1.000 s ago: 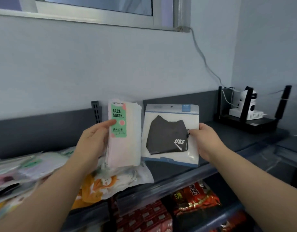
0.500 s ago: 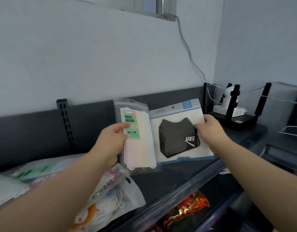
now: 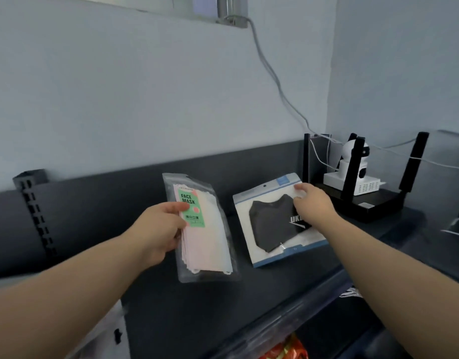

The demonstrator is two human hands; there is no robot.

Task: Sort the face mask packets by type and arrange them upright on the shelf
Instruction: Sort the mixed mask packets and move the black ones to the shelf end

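"Two mask packets, then. Where does each one sit?"

"Centre frame, side by side but apart. The clear plastic packet of pale pink masks with a green label (image 3: 207,244) stands nearly upright, its top tipped a little left. Right of it, the flat white-and-blue packet holding a black cloth mask (image 3: 270,234) leans back, its lower edge down by the dark grey shelf (image 3: 197,312)."

"And the hands?"

"The left hand (image 3: 156,229) grips the pink packet by its left edge, thumb across the green label, fingers behind. The right hand (image 3: 311,206) pinches the black-mask packet at its upper right corner, wrist lying over the mask's white logo."

"Does the pink packet touch the shelf?"

"I cannot tell; its bottom edge hangs close above the surface."

"Anything else around?"

"Right of centre, a black router with upright antennas (image 3: 373,206) sits on the shelf, with a white round-headed camera (image 3: 352,164) on it. A grey cable (image 3: 270,76) runs down the pale wall to them. A black slotted upright (image 3: 37,211) stands at the left, and red-orange snack packs (image 3: 285,351) show at the bottom edge."
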